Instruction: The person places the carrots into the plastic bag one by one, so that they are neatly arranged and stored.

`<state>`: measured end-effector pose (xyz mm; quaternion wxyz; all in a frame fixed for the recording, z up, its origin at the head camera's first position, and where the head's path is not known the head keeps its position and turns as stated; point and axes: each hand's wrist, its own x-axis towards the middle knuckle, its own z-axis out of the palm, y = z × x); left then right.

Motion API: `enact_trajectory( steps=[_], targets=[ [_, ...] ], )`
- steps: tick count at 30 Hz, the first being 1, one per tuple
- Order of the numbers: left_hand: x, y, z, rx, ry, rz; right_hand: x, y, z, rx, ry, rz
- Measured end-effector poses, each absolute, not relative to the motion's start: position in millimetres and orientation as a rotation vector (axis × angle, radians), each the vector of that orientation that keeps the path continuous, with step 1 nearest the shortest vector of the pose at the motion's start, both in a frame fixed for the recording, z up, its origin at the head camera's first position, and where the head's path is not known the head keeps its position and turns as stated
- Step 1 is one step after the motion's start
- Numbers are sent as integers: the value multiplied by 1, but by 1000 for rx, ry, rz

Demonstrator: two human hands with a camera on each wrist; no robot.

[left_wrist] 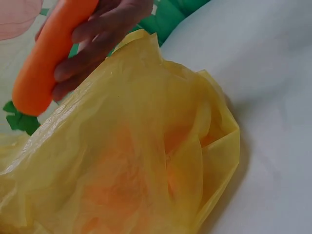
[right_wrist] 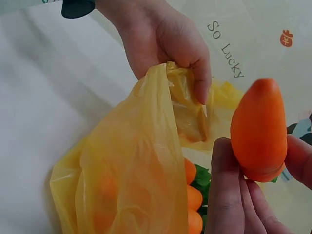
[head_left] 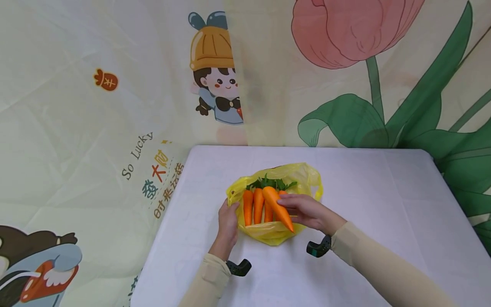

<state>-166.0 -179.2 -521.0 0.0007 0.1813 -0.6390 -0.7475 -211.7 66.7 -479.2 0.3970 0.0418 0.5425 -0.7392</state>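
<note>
A yellow plastic bag [head_left: 274, 236] lies on the table with its mouth spread, several orange carrots [head_left: 248, 209] and some green leaves [head_left: 271, 183] inside. My left hand [head_left: 228, 219] grips the bag's left edge; in the right wrist view the thumb of that left hand [right_wrist: 168, 41] folds over the film. One carrot [head_left: 277, 209] is held by my right hand [head_left: 308, 212], slanting above the bag with its tip toward me. In the left wrist view the right fingers wrap the held carrot [left_wrist: 48, 53], and the bag [left_wrist: 131, 146] hides most of the others.
The white table [head_left: 376, 204] extends around the bag on all sides. A printed cloth backdrop [head_left: 264, 76] with a flower and cartoon figures hangs behind it. Black wrist cameras [head_left: 319, 247] are strapped to both wrists.
</note>
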Motion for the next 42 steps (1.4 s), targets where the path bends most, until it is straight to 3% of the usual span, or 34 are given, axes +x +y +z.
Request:
enact_trajectory(
  steps=[13,42],
  targets=[
    [-165,-182,-522,532,-1990,-2374,-224,44,-492,147,1318,-1882],
    [-162,-181,-519,554,-1978,-2371,-243,52,-511,601,1504,-2072]
  ],
)
